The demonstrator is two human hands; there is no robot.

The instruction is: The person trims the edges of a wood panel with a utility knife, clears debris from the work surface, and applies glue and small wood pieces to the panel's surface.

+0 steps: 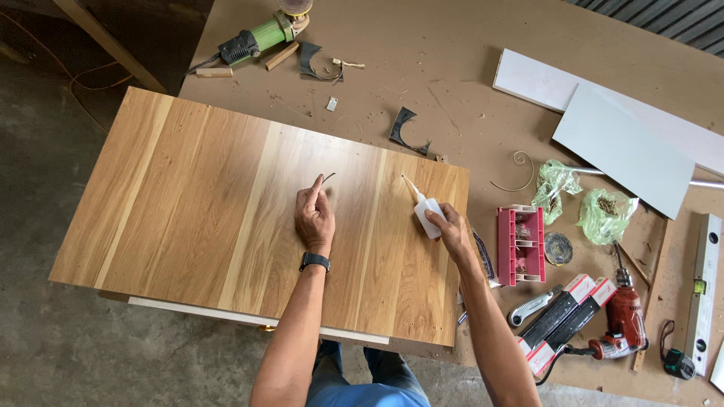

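A large wood-grain panel (pixel 188 203) lies flat on the workbench in front of me. My left hand (pixel 314 215) rests over its middle and pinches a small thin dark piece (pixel 327 178) between thumb and forefinger. My right hand (pixel 450 230) grips a small white glue bottle (pixel 427 212), whose long nozzle points up and left, just above the panel near its right edge. The two hands are about a hand's width apart.
On the brown workbench (pixel 452 98): a green angle grinder (pixel 260 39) at the top, white boards (pixel 622 147) top right, a red screw organiser (pixel 520 245), green plastic bags (pixel 603 215), a red drill (pixel 622 320), a utility knife (pixel 532 305), a spirit level (pixel 703 290). Concrete floor (pixel 45 151) lies left.
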